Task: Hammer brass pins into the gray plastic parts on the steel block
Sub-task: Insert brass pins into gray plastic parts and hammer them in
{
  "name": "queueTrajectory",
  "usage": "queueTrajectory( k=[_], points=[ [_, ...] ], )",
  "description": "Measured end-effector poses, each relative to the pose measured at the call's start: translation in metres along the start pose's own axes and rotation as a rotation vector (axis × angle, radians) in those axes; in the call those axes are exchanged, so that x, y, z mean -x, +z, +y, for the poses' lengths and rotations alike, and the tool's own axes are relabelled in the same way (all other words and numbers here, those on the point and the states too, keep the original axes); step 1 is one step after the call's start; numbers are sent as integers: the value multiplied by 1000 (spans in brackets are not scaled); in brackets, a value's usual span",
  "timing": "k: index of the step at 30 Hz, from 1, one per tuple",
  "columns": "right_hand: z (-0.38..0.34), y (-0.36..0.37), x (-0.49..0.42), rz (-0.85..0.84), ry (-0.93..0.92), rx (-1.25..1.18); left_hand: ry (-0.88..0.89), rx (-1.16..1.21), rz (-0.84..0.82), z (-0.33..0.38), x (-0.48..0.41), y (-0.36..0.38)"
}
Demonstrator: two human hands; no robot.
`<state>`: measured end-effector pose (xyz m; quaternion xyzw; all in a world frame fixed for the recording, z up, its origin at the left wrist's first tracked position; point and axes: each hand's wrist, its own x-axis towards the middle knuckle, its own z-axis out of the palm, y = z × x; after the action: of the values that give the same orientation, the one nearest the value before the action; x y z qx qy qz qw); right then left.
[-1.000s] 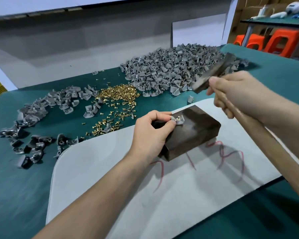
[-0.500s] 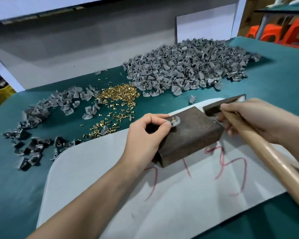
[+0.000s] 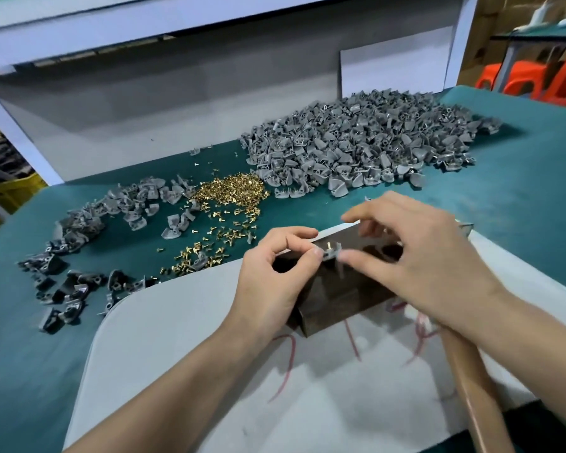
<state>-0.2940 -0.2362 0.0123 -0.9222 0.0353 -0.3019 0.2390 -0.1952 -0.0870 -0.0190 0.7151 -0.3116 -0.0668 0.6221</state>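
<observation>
Probably seating a pin before any striking, not yet hammering. Pinching the gray plastic part [image 3: 333, 254] at its 9 o'clock end with thumb and forefinger of the left grip [image 3: 275, 279], and holding it down on the 10 o'clock corner of the steel block [image 3: 340, 292]. Touching the part's 3 o'clock end with the thumb tip of the right grip [image 3: 422, 256], with the other fingers loosely spread above the block and apparently closing on nothing, though blurring there. Showing one brass pin [image 3: 328, 246] standing up out of the part.

Resting the block on the white mat [image 3: 177, 354] over the teal surface [image 3: 30, 354]. Leaving the hammer handle [image 3: 477, 403] lying at 5 o'clock from the block, under the right forearm, held by neither grip. Keeping the heap of loose pins [image 3: 232, 191] at 11 o'clock and the big pile of gray parts [image 3: 356, 148] at 1 o'clock.

Judging what is worth doing now: pressing the part flat against the steel so nothing is rocking; nudging the pin until standing straight in its hole; pinching low on the part, clear of the pin head; starting with a light tap, since a tilted brass pin is likely bending or skidding off.
</observation>
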Motion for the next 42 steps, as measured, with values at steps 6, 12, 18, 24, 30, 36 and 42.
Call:
queueTrajectory(
  k=[6, 12, 18, 24, 30, 36, 42],
  points=[
    [-12, 16, 9, -52, 20, -21, 6, -87, -51, 8, 5, -3],
    [-6, 7, 4, 38, 142, -149, -27, -226, -193, 61, -60, -15],
    [-4, 8, 10, -135, 147, -2, 58, -901, -146, 50, -162, -25],
    [-1, 8, 8, -235, 142, 109, -248, -1111, -172, -18, -143, -84],
    [-2, 9, 5, -242, 158, 88, 18, -1103, -313, -35, -123, -94],
    [-1, 9, 6, -240, 146, 96, 129, -1108, -228, -39, -121, -93],
    [4, 11, 5, -211, 132, 66, 110, -1073, -166, -35, -116, -96]
  ],
)
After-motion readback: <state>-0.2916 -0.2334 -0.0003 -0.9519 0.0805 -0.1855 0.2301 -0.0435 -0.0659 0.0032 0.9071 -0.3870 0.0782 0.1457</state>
